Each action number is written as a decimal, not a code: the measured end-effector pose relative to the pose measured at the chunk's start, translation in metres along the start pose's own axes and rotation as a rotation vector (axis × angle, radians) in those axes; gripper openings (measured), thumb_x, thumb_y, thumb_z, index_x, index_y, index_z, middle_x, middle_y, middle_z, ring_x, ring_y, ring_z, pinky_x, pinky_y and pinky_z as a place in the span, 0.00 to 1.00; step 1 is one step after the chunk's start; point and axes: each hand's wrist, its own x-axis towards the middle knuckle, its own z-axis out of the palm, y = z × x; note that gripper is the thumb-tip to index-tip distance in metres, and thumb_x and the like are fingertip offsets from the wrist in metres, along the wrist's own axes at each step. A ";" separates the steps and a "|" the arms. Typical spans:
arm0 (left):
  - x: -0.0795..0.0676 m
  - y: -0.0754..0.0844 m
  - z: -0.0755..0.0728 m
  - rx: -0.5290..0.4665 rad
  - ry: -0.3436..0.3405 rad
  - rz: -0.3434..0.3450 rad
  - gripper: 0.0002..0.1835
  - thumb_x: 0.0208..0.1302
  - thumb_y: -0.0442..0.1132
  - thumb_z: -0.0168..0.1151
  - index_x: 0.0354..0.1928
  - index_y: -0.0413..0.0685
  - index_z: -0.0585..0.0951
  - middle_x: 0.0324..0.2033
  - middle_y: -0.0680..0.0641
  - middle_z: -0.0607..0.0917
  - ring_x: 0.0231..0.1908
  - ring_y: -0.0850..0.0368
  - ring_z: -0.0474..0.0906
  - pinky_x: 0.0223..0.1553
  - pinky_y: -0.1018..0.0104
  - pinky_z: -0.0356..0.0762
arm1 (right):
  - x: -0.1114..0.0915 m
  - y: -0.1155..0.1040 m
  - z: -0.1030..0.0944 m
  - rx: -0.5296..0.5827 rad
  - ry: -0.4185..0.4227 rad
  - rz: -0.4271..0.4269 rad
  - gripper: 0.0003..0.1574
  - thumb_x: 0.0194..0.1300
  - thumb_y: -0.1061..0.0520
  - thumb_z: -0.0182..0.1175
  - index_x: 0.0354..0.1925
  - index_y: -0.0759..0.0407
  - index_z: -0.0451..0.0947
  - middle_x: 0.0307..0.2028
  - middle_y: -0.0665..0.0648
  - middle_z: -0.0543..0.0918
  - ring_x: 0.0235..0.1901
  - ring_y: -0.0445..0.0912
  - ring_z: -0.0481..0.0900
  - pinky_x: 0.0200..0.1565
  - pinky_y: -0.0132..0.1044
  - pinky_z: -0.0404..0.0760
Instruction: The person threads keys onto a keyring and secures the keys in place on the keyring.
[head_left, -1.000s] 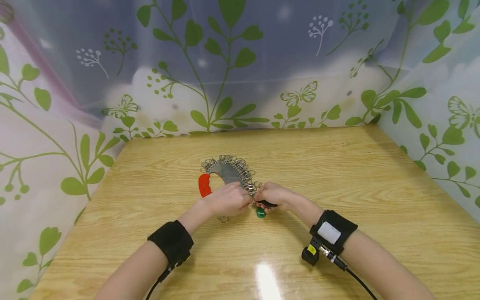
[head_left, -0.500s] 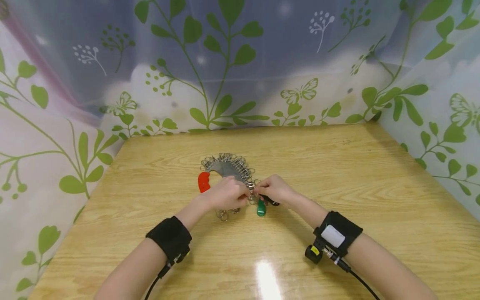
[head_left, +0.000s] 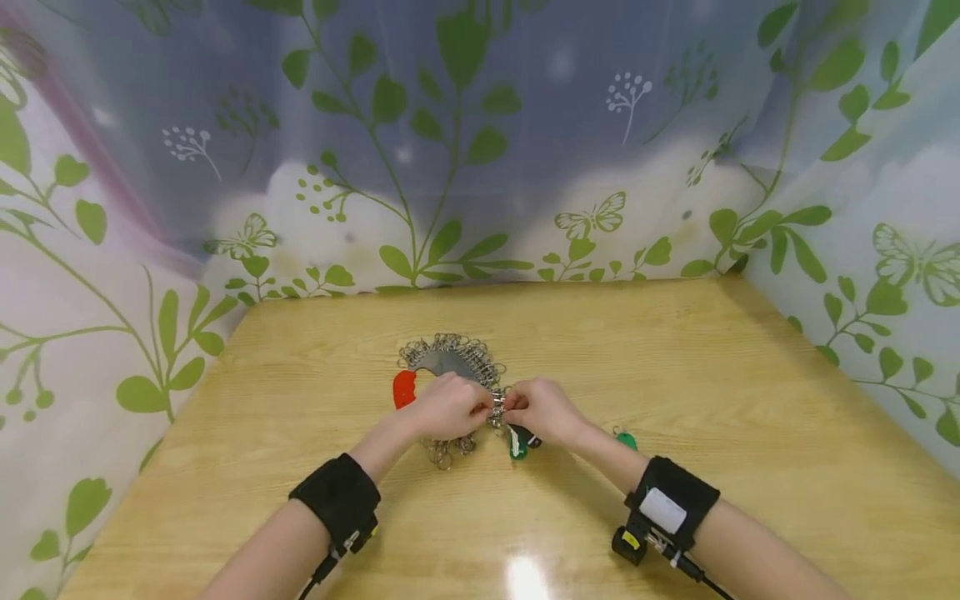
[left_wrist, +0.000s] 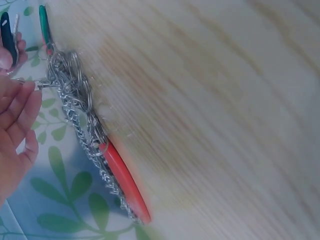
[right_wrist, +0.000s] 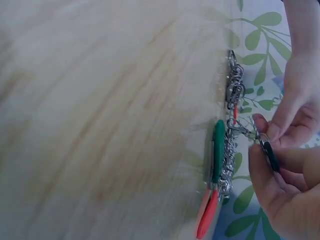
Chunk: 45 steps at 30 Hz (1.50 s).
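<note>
A curved grey plate (head_left: 448, 362) fringed with metal clasps and rings lies on the table, with a red grip (head_left: 403, 389) at its left. My left hand (head_left: 450, 406) covers part of it and pinches a metal clasp (head_left: 497, 404) at the plate's right end. Close beside it, my right hand (head_left: 545, 408) pinches a black key tag (right_wrist: 271, 156) by its split ring, thumb against fingers. Below the right fingers lies a green key tag (head_left: 517, 447). In the right wrist view the fingertips of both hands nearly meet at the ring; the exact joint is too small to tell.
A second green tag (head_left: 626, 439) lies right of my right hand, partly behind the forearm. A red tag (right_wrist: 207, 215) shows in the right wrist view. Patterned cloth (head_left: 480, 208) walls the wooden table (head_left: 637, 350) at the back and sides.
The head view has tilted up slightly. Both hands stay at the plate's right end, with more of the clasp showing between them. The second green tag by the right forearm has come into sight.
</note>
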 end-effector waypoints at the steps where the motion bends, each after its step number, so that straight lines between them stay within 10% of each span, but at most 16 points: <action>1: -0.001 0.001 0.002 -0.004 -0.004 -0.004 0.10 0.56 0.35 0.52 0.19 0.54 0.72 0.13 0.58 0.65 0.15 0.66 0.57 0.19 0.71 0.51 | -0.001 0.001 0.003 0.001 0.025 -0.003 0.05 0.50 0.64 0.61 0.22 0.58 0.75 0.20 0.48 0.76 0.22 0.38 0.72 0.26 0.32 0.73; 45: -0.001 0.003 0.009 -0.055 -0.039 -0.082 0.05 0.58 0.35 0.49 0.26 0.52 0.69 0.20 0.57 0.69 0.20 0.62 0.64 0.27 0.65 0.58 | -0.003 -0.002 0.011 -0.041 0.179 -0.071 0.07 0.51 0.65 0.61 0.22 0.55 0.74 0.19 0.47 0.75 0.19 0.36 0.69 0.22 0.31 0.71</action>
